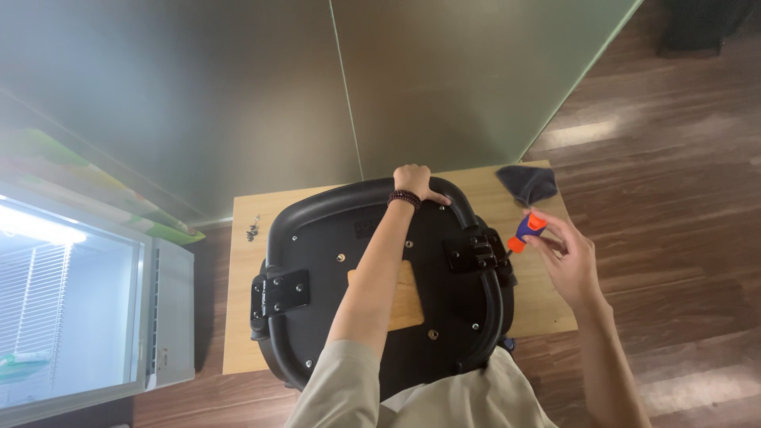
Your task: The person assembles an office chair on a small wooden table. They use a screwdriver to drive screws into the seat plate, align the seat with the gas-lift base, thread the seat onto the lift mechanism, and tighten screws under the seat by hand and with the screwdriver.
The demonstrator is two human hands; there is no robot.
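Head view looks down on a black chair seat (pixel 380 269), turned underside up on a small wooden desk (pixel 547 309). Left hand (pixel 416 184) closes its grip on the seat's far rim, steadying it. Right hand (pixel 567 257) pinches an orange-and-blue screwdriver (pixel 527 231) just beside the right bracket (pixel 476 252). Fixing brackets seems underway; the driver tip must meet a bracket screw. Loose screws (pixel 253 228) lie at the desk's left; a dark cloth (pixel 527 184) far right.
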